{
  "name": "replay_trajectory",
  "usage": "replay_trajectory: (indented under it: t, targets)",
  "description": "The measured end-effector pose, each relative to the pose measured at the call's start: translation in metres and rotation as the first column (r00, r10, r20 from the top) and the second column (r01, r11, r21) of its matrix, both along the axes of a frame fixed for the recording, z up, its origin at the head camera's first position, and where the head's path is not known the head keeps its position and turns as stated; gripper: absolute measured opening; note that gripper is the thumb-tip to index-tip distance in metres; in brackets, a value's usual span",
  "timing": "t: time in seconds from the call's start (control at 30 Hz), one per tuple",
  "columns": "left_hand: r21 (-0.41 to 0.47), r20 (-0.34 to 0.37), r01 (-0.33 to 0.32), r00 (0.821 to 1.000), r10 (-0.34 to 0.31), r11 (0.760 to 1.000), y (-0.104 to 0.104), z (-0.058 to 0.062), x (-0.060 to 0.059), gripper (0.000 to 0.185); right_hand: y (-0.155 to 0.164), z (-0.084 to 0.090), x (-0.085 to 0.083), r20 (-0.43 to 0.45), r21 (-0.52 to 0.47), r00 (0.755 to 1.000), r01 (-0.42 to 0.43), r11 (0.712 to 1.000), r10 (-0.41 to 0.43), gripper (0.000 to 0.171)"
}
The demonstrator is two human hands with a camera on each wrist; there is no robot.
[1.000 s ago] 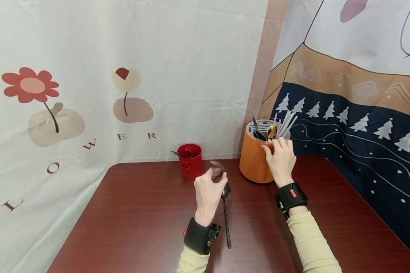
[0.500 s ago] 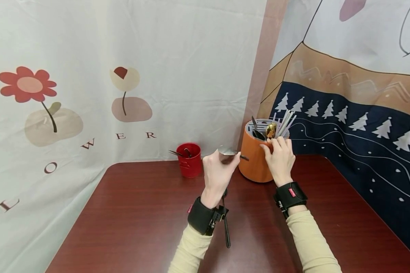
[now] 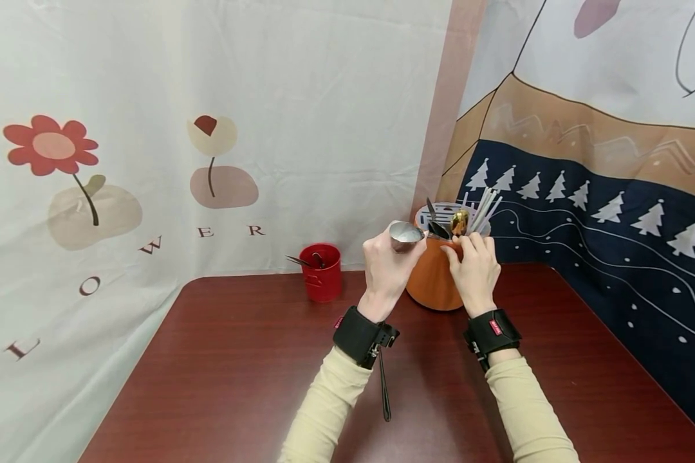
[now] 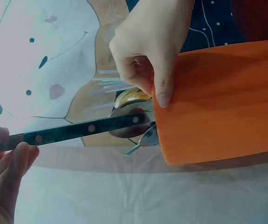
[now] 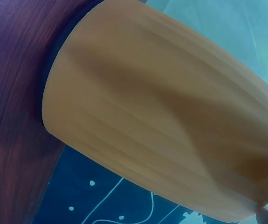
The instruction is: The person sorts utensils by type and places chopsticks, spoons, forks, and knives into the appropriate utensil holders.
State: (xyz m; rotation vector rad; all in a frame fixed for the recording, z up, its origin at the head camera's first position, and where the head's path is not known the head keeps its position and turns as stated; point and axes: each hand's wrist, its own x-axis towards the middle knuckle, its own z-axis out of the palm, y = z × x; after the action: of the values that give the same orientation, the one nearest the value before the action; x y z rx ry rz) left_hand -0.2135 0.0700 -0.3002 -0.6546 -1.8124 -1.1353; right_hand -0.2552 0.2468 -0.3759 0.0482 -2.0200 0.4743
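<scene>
My left hand point(image 3: 379, 270) pinches a metal spoon point(image 3: 407, 234) near its bowl. The spoon's dark riveted handle point(image 4: 85, 129) reaches to the mouth of an orange utensil holder point(image 3: 434, 276); whether its tip is inside, I cannot tell. My right hand point(image 3: 476, 270) grips the holder's near rim, thumb outside in the left wrist view. Out of the slotted top stand a gold spoon point(image 3: 460, 222), dark-looking cutlery point(image 3: 437, 229) and several white sticks point(image 3: 485, 209). Orange wall point(image 5: 161, 107) fills most of the right wrist view.
Left of the holder stands a red cup point(image 3: 322, 273) with cutlery in it. Another spoon point(image 3: 385, 392) lies on the brown table point(image 3: 237, 373), partly hidden by my left arm. Printed cloth point(image 3: 324, 128) hangs behind the table and along its right side.
My left hand has moved up and right to the holder, turning the spoon so its bowl faces me and its handle points to the holder. My right hand has stayed on the rim.
</scene>
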Motion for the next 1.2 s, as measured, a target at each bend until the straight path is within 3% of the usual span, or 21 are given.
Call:
replay_trajectory:
  t: [0.2,0.37,0.6,0.8,1.2]
  targets:
    - [-0.010,-0.009,-0.021,1.000,0.021,1.000,0.008,-0.001,-0.008,0.017,0.000,0.000,0.001,0.003,-0.011,1.000,0.000,1.000,0.000,0.029]
    - [-0.074,-0.009,-0.022,1.000,0.021,0.997,0.015,-0.002,-0.017,0.012,0.000,0.000,0.001,0.003,-0.009,1.000,0.002,1.000,-0.002,0.029]
    - [-0.148,0.026,-0.027,0.999,0.031,0.989,0.026,0.001,-0.033,0.018,0.001,0.002,0.002,0.024,-0.004,1.000,-0.009,1.000,0.009,0.029]
    - [-0.168,0.135,0.035,0.991,-0.012,0.985,0.035,-0.003,-0.046,0.009,0.001,0.000,0.002,0.029,0.004,1.000,-0.002,1.000,0.002,0.029]
    - [-0.171,0.339,0.060,0.941,0.002,0.983,0.044,-0.007,-0.060,0.018,-0.001,0.001,0.002,0.032,0.007,0.999,0.004,1.000,-0.004,0.029]
